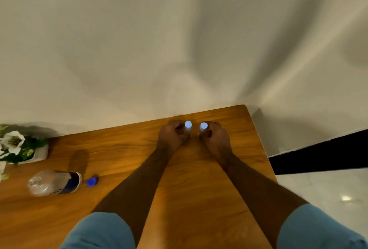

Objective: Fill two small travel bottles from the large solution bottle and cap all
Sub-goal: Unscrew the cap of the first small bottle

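A wooden table (189,179) with a warm brown grain runs up against the wall, and near its far edge two small travel bottles (188,125) with pale blue caps stand side by side, just apart. Over on the left the large solution bottle (53,183) stands uncapped, its blue cap (92,181) lying just beside it. A white planter (38,154) of white flowers sits at the far left edge.

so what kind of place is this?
Probably a home room, not a lab: a wooden table set against a plain wall, a potted flower arrangement at its edge, and a glossy tiled floor.
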